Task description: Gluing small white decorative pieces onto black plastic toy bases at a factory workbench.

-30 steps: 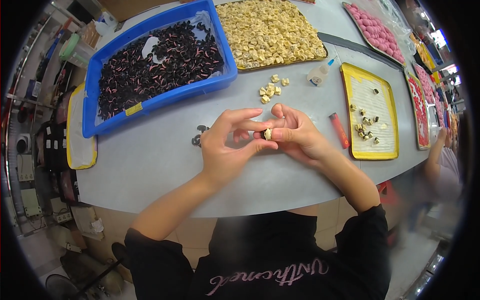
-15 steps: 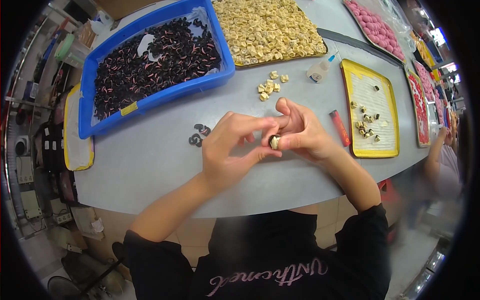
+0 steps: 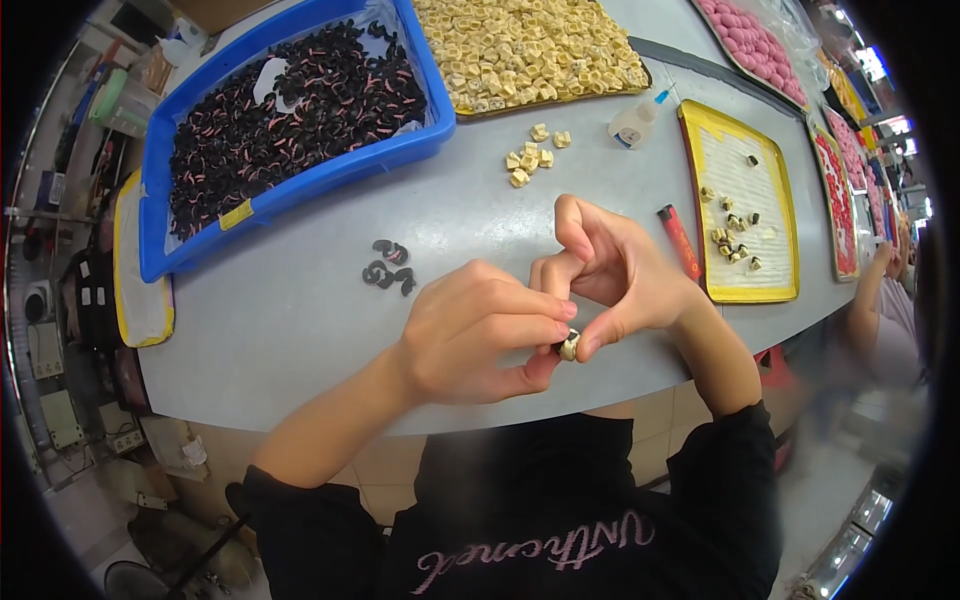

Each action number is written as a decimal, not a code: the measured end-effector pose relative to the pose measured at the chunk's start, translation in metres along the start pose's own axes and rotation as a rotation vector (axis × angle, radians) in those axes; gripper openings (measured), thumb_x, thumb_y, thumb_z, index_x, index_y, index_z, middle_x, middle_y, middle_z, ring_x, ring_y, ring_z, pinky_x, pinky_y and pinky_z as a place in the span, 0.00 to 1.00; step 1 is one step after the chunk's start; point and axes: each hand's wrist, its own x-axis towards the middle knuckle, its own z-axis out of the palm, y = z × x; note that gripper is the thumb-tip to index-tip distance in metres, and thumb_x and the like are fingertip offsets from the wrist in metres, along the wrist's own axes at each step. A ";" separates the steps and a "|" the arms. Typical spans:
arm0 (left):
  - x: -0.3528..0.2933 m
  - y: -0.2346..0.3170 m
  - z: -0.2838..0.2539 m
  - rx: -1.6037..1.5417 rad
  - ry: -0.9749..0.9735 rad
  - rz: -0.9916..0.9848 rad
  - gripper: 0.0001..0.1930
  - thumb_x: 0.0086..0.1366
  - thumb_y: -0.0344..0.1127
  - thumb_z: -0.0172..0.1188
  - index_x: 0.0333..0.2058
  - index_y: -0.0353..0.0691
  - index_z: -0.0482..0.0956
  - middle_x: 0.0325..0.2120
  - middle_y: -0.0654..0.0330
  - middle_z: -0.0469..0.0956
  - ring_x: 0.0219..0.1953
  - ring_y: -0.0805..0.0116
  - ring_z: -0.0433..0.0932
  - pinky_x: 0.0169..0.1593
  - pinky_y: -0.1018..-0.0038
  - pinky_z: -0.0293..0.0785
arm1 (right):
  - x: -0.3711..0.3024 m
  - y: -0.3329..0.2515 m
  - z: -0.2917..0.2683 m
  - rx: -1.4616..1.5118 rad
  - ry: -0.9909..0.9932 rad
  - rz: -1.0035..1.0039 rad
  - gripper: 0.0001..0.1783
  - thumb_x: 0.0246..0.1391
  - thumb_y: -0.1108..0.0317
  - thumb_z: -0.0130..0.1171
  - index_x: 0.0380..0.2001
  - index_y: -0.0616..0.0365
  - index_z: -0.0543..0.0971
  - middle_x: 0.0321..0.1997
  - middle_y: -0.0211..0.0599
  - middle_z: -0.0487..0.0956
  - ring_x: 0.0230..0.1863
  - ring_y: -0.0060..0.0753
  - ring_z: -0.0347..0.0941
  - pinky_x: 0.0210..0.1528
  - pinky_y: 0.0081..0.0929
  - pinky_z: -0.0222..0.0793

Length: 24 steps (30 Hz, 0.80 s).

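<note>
A small black-and-cream moulded piece [image 3: 569, 347] is held low over the front of the grey table. My left hand [image 3: 475, 335] grips it from the left, thumb below and fingertips above. From the right, the thumb of my right hand [image 3: 635, 275] presses on it, the other fingers curled above; part of the piece is hidden by fingertips. Left of my hands lie several loose black curved pieces [image 3: 403, 281]. Beyond them sit several small cream pieces [image 3: 528, 160]. At the right, a yellow-rimmed tray [image 3: 797, 250] carries several black-and-cream pieces [image 3: 737, 222] like the held one.
A blue tub [image 3: 300, 185] full of black curved pieces stands at the far left, beside a heaped tray of cream pieces [image 3: 530, 55]. A needle-tipped bottle [image 3: 630, 127] and a red tube [image 3: 679, 240] lie near the right tray. Pink balls [image 3: 750, 50] fill another tray; a person [image 3: 885, 310] is at far right.
Both hands have moved slightly nearer to me and to the right with the piece, which has turned between the fingertips. The left fingers have closed in over it.
</note>
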 end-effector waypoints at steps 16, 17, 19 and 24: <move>-0.003 0.008 -0.001 -0.011 -0.009 0.008 0.13 0.41 0.30 0.66 0.27 0.42 0.73 0.24 0.68 0.74 0.23 0.72 0.70 0.23 0.80 0.68 | -0.001 0.004 0.007 -0.044 -0.076 0.045 0.34 0.29 0.81 0.71 0.28 0.50 0.53 0.24 0.37 0.74 0.32 0.27 0.67 0.38 0.23 0.61; -0.003 0.008 -0.001 -0.010 -0.010 0.012 0.12 0.41 0.30 0.66 0.26 0.42 0.73 0.24 0.67 0.74 0.23 0.72 0.70 0.23 0.80 0.67 | -0.001 0.004 0.007 -0.048 -0.081 0.039 0.34 0.29 0.81 0.71 0.28 0.50 0.53 0.24 0.38 0.74 0.32 0.27 0.67 0.38 0.23 0.61; -0.003 0.008 0.000 -0.008 -0.006 0.013 0.12 0.42 0.31 0.65 0.26 0.42 0.73 0.24 0.67 0.74 0.23 0.72 0.70 0.23 0.80 0.67 | -0.001 0.004 0.006 -0.052 -0.084 0.036 0.34 0.29 0.81 0.71 0.28 0.50 0.53 0.24 0.38 0.74 0.32 0.27 0.68 0.38 0.23 0.61; -0.008 0.005 -0.002 -0.002 -0.064 0.052 0.18 0.48 0.40 0.68 0.32 0.41 0.70 0.29 0.64 0.75 0.25 0.72 0.67 0.24 0.81 0.64 | -0.001 0.007 0.006 -0.054 -0.088 0.023 0.34 0.29 0.81 0.71 0.28 0.50 0.53 0.24 0.38 0.74 0.32 0.27 0.67 0.38 0.24 0.61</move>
